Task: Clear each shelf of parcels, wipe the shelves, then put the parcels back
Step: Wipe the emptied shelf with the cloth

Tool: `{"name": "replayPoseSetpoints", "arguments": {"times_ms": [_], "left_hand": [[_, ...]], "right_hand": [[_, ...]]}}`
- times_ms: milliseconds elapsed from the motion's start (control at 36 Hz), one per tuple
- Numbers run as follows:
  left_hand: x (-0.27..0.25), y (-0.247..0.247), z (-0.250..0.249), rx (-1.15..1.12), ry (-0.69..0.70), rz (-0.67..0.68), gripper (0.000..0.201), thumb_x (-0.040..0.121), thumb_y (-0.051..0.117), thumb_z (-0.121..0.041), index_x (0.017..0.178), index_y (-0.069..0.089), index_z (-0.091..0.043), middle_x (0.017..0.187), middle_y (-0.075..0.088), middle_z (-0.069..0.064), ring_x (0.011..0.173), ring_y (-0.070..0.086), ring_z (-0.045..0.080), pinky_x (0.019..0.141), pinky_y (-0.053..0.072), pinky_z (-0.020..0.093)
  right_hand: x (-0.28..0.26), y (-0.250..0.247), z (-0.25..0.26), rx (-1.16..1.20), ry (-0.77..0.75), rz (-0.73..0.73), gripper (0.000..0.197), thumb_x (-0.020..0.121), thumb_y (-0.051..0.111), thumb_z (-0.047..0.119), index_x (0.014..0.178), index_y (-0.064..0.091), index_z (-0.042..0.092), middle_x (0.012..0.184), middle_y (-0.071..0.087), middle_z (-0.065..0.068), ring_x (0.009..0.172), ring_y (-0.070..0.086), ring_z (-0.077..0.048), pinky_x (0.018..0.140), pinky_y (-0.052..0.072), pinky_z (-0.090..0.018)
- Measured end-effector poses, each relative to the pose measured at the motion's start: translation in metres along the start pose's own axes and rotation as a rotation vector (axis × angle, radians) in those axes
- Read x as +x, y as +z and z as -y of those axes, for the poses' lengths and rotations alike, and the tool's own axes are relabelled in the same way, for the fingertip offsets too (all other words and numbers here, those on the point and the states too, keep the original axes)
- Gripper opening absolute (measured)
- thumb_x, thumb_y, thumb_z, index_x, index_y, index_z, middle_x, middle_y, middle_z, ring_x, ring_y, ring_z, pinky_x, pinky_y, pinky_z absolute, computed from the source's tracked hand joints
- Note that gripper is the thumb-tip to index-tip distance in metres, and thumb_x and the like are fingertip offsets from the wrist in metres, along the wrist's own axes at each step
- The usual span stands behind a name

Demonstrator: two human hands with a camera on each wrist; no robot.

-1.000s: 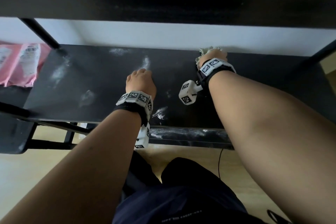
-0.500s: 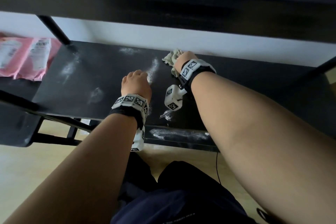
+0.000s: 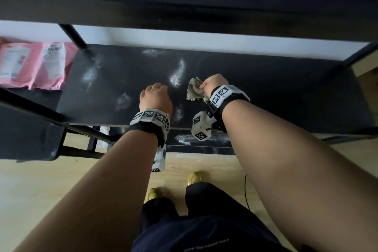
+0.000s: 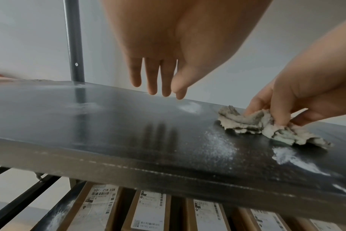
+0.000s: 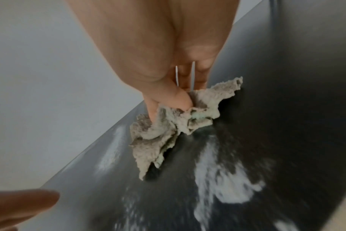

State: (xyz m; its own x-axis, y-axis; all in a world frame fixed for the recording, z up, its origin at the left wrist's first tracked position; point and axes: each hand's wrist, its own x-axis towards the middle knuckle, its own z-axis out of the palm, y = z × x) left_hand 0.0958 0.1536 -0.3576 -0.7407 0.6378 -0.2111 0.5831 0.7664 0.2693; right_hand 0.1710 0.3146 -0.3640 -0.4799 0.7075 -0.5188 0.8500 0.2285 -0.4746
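Pink mailer parcels (image 3: 30, 65) lie on the neighbouring surface at far left. The left hand (image 3: 155, 98) hovers over the dusty black shelf (image 3: 276, 96), fingers (image 4: 152, 78) straight, holding nothing. Just right, the right hand (image 3: 212, 86) pinches a crumpled grey rag (image 3: 195, 92) on the shelf beside white powder smears (image 3: 177, 73).

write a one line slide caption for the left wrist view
Right hand drags a crumpled grey cloth across the white-dusted black shelf; left hand hovers open.
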Motion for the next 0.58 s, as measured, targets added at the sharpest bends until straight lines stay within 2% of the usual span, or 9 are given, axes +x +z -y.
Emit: {"name": "replayPoseSetpoints", "arguments": {"times_ms": [83,139,222,333,389,444,500,583], "left_hand": [[-0.003,-0.003,0.006,0.009,0.026,0.014,0.048,0.084,0.046,-0.004,0.130,0.052,-0.013,0.141,0.045,0.004,0.132,0.037,0.024,0.110,0.025,0.035],[-0.007,-0.003,0.011,0.012,0.043,0.015,0.046,0.084,0.046,-0.004,0.128,0.054,-0.013,0.139,0.047,0.004,0.131,0.038,0.024,0.110,0.026,0.035],[-0.013,-0.003,0.015,0.021,0.077,0.030,0.047,0.085,0.045,-0.004,0.130,0.053,-0.014,0.141,0.045,0.004,0.132,0.037,0.024,0.111,0.025,0.036],[-0.023,-0.003,0.018,0.024,0.134,0.044,0.048,0.085,0.044,-0.004,0.132,0.052,-0.014,0.142,0.044,0.004,0.133,0.036,0.024,0.111,0.025,0.037],[-0.026,-0.005,0.020,0.023,0.157,0.049,0.049,0.085,0.044,-0.005,0.132,0.051,-0.015,0.142,0.044,0.004,0.133,0.036,0.025,0.111,0.025,0.037],[-0.028,-0.007,0.025,0.020,0.170,0.054,0.048,0.086,0.045,-0.006,0.133,0.051,-0.014,0.142,0.044,0.004,0.134,0.035,0.025,0.112,0.024,0.037],[-0.031,-0.008,0.030,0.018,0.179,0.054,0.049,0.085,0.047,-0.006,0.133,0.051,-0.014,0.142,0.044,0.005,0.134,0.035,0.025,0.112,0.024,0.036],[-0.034,-0.009,0.041,0.023,0.183,0.054,0.050,0.085,0.049,-0.006,0.134,0.051,-0.014,0.143,0.043,0.004,0.134,0.035,0.025,0.112,0.024,0.036]], "right_hand": [[-0.018,0.011,0.002,-0.001,0.031,-0.016,0.030,0.091,0.062,0.026,0.115,0.069,0.010,0.118,0.067,-0.007,0.111,0.061,-0.024,0.091,0.047,-0.027],[-0.025,0.021,0.003,-0.004,0.082,-0.034,0.030,0.088,0.068,0.030,0.107,0.072,0.007,0.110,0.070,-0.007,0.105,0.064,-0.025,0.094,0.050,-0.030],[-0.037,0.036,0.001,0.065,0.130,-0.064,0.022,0.084,0.073,0.023,0.098,0.075,0.007,0.099,0.073,-0.008,0.097,0.067,-0.025,0.089,0.053,-0.031],[-0.050,0.047,-0.006,0.134,0.140,-0.058,0.020,0.081,0.076,0.025,0.093,0.076,0.010,0.096,0.073,-0.005,0.092,0.067,-0.022,0.086,0.054,-0.031],[-0.056,0.044,-0.011,0.186,0.161,-0.117,0.021,0.084,0.072,0.027,0.095,0.075,0.009,0.096,0.073,-0.004,0.089,0.067,-0.022,0.084,0.055,-0.033],[-0.059,0.038,-0.021,0.234,0.202,-0.219,0.021,0.090,0.062,0.022,0.104,0.073,0.010,0.104,0.071,-0.007,0.094,0.067,-0.026,0.086,0.055,-0.036],[-0.066,0.033,-0.032,0.151,0.246,-0.295,0.026,0.092,0.054,0.021,0.109,0.071,0.010,0.111,0.067,-0.011,0.101,0.064,-0.029,0.088,0.053,-0.036],[-0.073,0.036,-0.045,0.046,0.264,-0.314,0.023,0.089,0.054,0.022,0.103,0.068,0.009,0.111,0.064,-0.015,0.097,0.062,-0.032,0.081,0.052,-0.035]]}}
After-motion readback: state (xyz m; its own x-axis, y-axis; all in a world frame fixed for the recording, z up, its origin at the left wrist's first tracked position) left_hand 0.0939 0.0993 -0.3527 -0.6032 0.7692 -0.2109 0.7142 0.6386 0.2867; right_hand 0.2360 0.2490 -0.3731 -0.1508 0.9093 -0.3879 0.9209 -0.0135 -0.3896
